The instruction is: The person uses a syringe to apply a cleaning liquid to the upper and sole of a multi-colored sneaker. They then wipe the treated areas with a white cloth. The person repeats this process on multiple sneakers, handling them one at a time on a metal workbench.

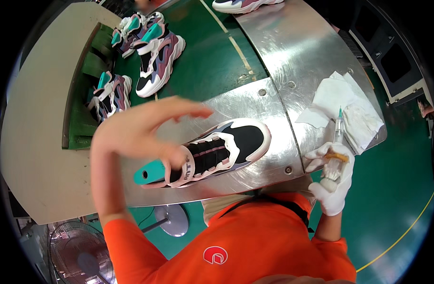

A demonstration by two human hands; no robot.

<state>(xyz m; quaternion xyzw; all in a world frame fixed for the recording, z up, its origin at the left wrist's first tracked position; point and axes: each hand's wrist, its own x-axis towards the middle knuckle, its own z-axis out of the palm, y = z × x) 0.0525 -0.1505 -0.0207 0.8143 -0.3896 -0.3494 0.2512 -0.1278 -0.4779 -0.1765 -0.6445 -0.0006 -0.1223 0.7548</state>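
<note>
1. Head view: your left hand (141, 125) is bare and a bit blurry, up over the heel end of the shoe.
2. Its thumb and fingers are wide apart, with nothing held between them. The thumb is right by the shoe's tongue (186, 163), but you cannot tell if it touches.
3. The shoe (212, 154) lies in front of you on the shiny metal table (293, 61). It is black, white, pink and purple. Its toe points to the right, and a blue-green part (149, 173) sticks out at the heel end.
4. Your right hand (342, 182) wears a white glove. Its fingers are curled around a clear syringe (339, 128), well apart from the shoe.
5. The syringe points away from you. Its thin green tip (340, 113) shows in front of some crumpled white sheets (334, 92) on the table.
6. More shoes (160, 61) in the same colors stand up and to the left, near a green rack (77, 118).
7. Past the table's edge, a round fan (79, 255) stands at the lower left.
</note>
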